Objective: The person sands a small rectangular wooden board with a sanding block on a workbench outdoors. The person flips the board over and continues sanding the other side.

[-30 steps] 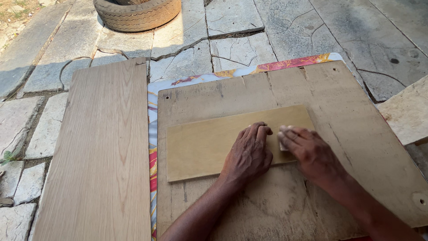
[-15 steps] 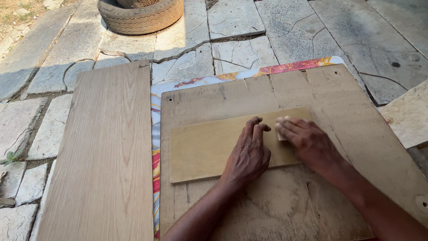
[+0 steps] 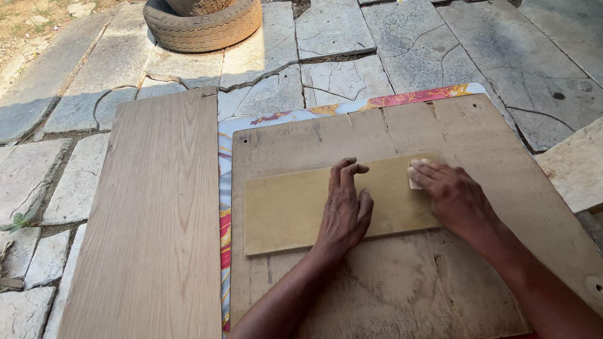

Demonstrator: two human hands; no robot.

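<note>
A small rectangular yellowish wooden panel [image 3: 286, 207] lies flat on a large worn brown board [image 3: 402, 289]. My left hand [image 3: 344, 210] presses palm-down on the middle of the panel, fingers together and pointing away from me. My right hand [image 3: 453, 199] rests at the panel's far right corner, its fingers closed over a small pale pad [image 3: 414, 176] that looks like folded sandpaper, pressed against the panel's surface.
A long light oak plank [image 3: 151, 220] lies to the left on cracked stone paving [image 3: 339, 81]. A red and yellow patterned sheet [image 3: 414, 97] shows under the board. An old tyre [image 3: 201, 22] sits at the back. A pale slab edge [image 3: 575, 166] is at the right.
My right hand has slid the pale pad up and right along the panel toward its far right corner. My left hand has stayed pressed on the panel.
</note>
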